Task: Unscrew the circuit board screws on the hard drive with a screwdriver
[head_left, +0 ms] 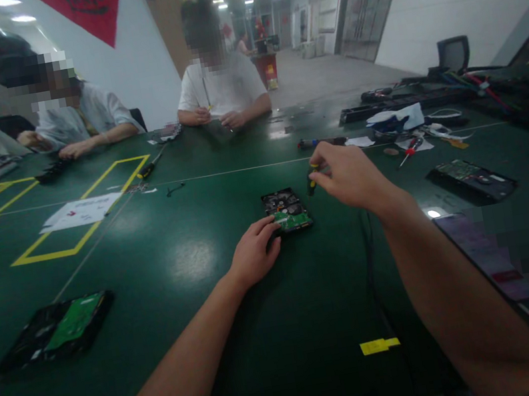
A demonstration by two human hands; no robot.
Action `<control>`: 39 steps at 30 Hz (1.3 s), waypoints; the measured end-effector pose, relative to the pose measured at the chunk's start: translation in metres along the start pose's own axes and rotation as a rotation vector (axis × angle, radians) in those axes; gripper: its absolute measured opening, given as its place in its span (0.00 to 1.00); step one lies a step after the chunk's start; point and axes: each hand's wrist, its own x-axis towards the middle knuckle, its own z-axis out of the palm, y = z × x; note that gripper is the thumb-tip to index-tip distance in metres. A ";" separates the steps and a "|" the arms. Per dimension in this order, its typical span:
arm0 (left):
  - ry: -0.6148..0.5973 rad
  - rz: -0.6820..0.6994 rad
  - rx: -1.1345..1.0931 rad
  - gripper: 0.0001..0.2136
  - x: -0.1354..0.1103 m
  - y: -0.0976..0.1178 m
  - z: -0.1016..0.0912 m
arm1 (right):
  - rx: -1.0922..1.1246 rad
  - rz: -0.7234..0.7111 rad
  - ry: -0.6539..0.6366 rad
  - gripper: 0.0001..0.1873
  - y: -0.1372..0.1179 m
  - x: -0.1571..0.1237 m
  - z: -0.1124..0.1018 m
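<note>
The hard drive point(287, 210) lies flat near the middle of the green table point(210, 356), board side up, with a strip of green circuit board at its near end. Its long axis runs roughly away from the person, slanted a little. The left hand point(254, 251) comes in from the near left and grips the drive's near left corner lightly, fingertips on top and the thumb against the near edge. The right hand point(349, 177) hovers just beyond the drive's right side, closed in a pinch on a small black and yellow screwdriver point(311, 182) whose tip points down and hangs just beside the far right corner, not touching it as far as can be seen. The left hand is the one in contact; the right is raised and a little apart. Bare table surrounds the drive on the near and left sides, while a black cable point(371, 261) runs toward the near edge under the right forearm and a yellow label point(379, 345) lies close to that edge. A second drive point(58, 330) sits well off to the near left, a third point(472, 180) off to the right, and a red-handled screwdriver point(409, 150) lies among loose tools farther right. Two other people sit across the table, their hands on their own work.
</note>
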 end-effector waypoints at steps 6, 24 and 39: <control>0.007 -0.019 -0.006 0.17 0.001 0.003 -0.002 | 0.023 -0.011 -0.020 0.08 -0.004 0.001 -0.002; 0.013 -0.012 0.000 0.16 0.000 0.000 0.001 | 0.021 0.020 -0.023 0.06 -0.004 0.000 -0.002; 0.010 -0.004 0.014 0.16 0.001 0.000 0.000 | 0.048 0.008 -0.002 0.06 -0.005 0.001 -0.002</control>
